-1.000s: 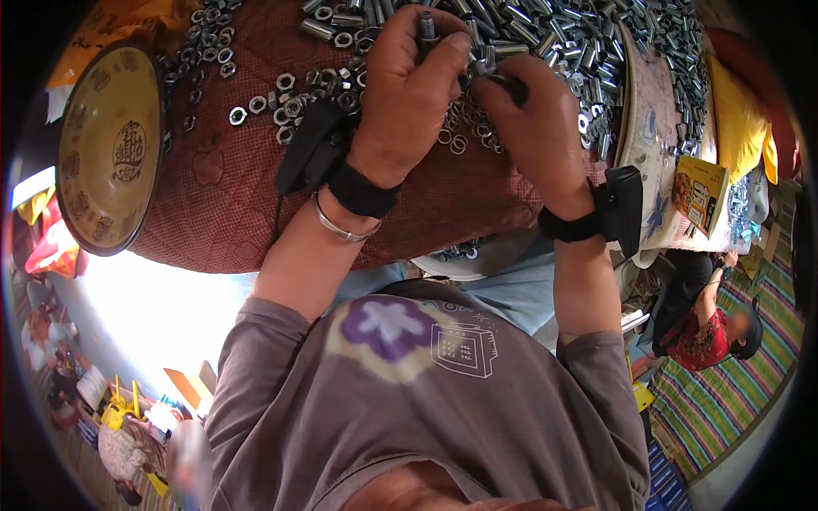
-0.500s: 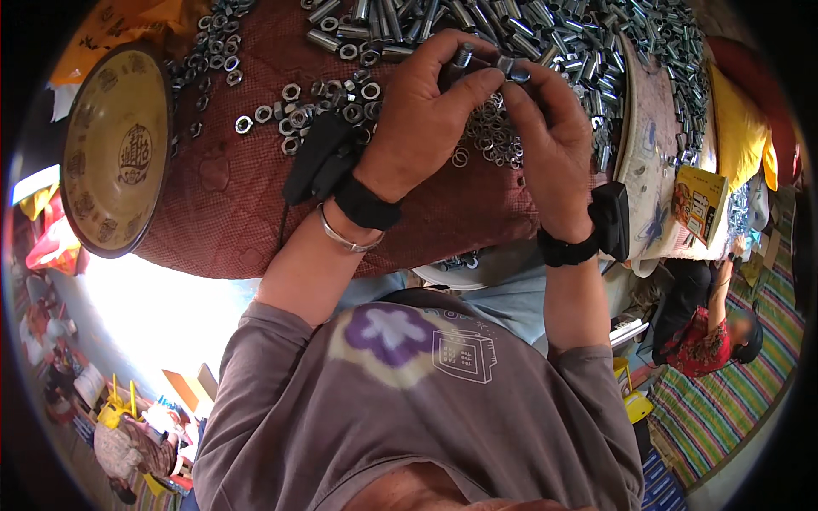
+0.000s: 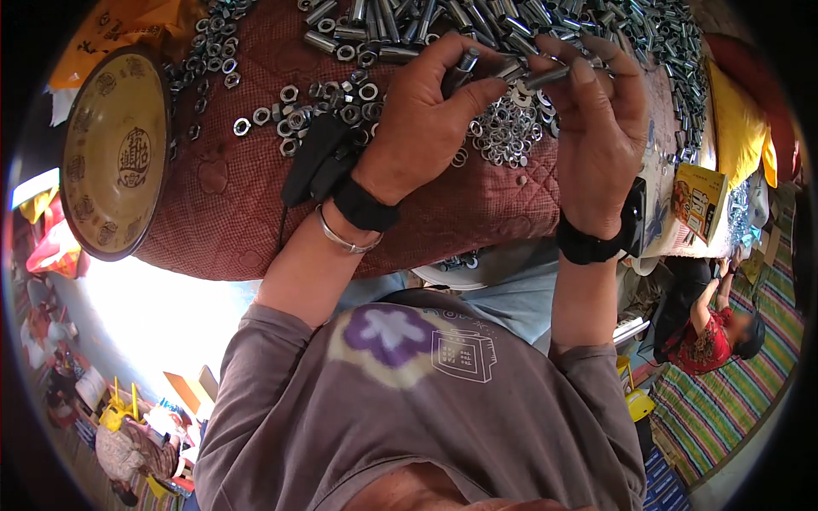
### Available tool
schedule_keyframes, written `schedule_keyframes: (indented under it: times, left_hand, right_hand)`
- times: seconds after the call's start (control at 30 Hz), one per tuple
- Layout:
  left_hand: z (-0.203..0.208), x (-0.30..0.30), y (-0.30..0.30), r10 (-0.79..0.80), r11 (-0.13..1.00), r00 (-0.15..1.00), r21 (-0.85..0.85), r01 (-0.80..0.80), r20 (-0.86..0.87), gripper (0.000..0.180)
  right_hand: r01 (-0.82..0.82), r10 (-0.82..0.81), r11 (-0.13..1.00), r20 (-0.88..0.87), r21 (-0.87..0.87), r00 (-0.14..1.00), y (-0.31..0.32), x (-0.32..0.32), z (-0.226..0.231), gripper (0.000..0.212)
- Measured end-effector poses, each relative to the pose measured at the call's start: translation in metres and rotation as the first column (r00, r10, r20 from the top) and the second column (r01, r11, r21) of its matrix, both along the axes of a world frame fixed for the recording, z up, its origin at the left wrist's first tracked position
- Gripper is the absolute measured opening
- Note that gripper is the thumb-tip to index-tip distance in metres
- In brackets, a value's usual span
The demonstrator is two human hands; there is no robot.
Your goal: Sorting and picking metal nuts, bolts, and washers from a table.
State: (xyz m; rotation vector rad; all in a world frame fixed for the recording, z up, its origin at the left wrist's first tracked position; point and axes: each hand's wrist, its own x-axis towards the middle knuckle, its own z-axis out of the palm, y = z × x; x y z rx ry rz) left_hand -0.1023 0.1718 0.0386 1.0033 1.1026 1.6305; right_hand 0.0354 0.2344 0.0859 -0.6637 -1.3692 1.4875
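Observation:
My left hand [image 3: 426, 111] is closed on a metal bolt [image 3: 465, 65], whose grey end sticks up between fingers and thumb. A second shiny metal piece [image 3: 511, 70] shows at its fingertips; I cannot make out its exact kind. My right hand [image 3: 601, 136] pinches a short grey metal cylinder [image 3: 547, 78] between thumb and fingers, close to the left fingertips. Beneath and between the hands lies a heap of washers [image 3: 507, 136]. Hex nuts [image 3: 298, 115] are scattered left of my left wrist. Metal sleeves and bolts [image 3: 477, 21] are piled just beyond both hands.
A yellow patterned bowl [image 3: 102, 170] stands at the left edge of the red quilted cloth [image 3: 213, 221]. More metal sleeves [image 3: 682, 77] lie at the right, near a yellow box [image 3: 700, 200] and yellow cloth [image 3: 740, 128]. Another person in red [image 3: 707, 341] sits at far right.
My right hand has moved right, apart from the left, and its fingers have risen and spread; a grey cylinder now shows in it. More of the washer heap is uncovered. My left hand barely moved.

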Motion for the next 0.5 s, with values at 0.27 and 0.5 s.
schedule_keyframes:
  times: [0.27,0.5]
  left_hand:
    - [-0.002,0.001,0.0,0.011,1.0,0.998,0.009,-0.011,-0.057,0.017]
    - [0.001,0.002,-0.001,0.008,1.0,0.999,0.005,-0.009,0.048,0.014]
  right_hand:
    - [0.076,-0.083,0.996,-0.182,-0.045,0.98,0.0,-0.005,-0.006,0.021]
    - [0.113,-0.113,0.994,-0.107,-0.005,0.988,-0.012,-0.011,-0.016,0.018]
